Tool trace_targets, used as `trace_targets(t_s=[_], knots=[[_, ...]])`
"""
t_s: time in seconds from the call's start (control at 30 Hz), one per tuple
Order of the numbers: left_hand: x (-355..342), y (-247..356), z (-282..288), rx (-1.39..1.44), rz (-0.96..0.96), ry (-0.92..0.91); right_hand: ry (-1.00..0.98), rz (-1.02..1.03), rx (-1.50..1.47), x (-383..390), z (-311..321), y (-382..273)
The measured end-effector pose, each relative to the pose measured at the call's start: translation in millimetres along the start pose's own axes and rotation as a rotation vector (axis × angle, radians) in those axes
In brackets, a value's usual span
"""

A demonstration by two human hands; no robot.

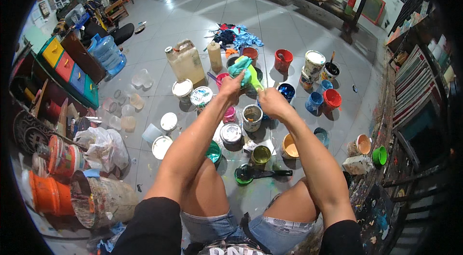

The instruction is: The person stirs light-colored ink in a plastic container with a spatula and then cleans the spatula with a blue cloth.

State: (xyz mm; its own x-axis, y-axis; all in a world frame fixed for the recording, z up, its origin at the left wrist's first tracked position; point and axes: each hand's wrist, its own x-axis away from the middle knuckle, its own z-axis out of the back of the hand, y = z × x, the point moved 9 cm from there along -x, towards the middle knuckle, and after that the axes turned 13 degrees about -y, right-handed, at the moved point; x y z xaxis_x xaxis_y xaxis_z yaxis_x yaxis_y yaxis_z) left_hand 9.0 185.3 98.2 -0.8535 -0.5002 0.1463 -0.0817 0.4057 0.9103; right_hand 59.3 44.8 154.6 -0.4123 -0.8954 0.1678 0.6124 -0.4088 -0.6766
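Observation:
Both arms reach forward over a cluster of paint pots. My left hand [233, 87] is closed on a teal cloth [239, 68], which is pressed against the head of a lime-green spatula-like tool [254, 79]. The tool's exact kind is partly hidden by the cloth. Its handle is gripped in my right hand [273, 102]. Below the hands stand a white tub of brownish paint [252, 117] and a pink pot [229, 114]. A dark blue paint pot [286, 92] is just beyond my right hand.
A large yellowish jerrycan [185, 63] and a squeeze bottle [215, 56] stand beyond my left hand. A rag heap [238, 36] lies farther off. Red buckets [283, 60] are to the right. A dark-handled brush [265, 173] rests across a green pot near my knees.

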Motion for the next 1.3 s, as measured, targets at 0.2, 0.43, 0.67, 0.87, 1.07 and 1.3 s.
trace_targets(t_s=[0.2, 0.43, 0.67, 0.87, 1.07, 1.3], knots=[[-13, -11, 13, 0.225, 0.095, 0.025, -0.037, 0.011, -0.063, 1, -11, -9], [-47, -6, 42, 0.391, -0.032, 0.121, -0.117, -0.004, 0.049, 15, -6, -27], [-70, -25, 56, 0.283, -0.171, 0.265, -0.108, -0.108, 0.151, 14, 4, 1], [-43, -3, 134, 0.271, -0.130, 0.277, 0.124, -0.194, 0.114, 35, 39, -4], [6, 0, -9, 0.109, -0.019, -0.179, 0.436, -0.210, 0.075, 31, 53, 12], [3, -3, -1, 0.093, -0.148, 0.011, 0.272, -0.102, 0.132, 11, 0, -6]])
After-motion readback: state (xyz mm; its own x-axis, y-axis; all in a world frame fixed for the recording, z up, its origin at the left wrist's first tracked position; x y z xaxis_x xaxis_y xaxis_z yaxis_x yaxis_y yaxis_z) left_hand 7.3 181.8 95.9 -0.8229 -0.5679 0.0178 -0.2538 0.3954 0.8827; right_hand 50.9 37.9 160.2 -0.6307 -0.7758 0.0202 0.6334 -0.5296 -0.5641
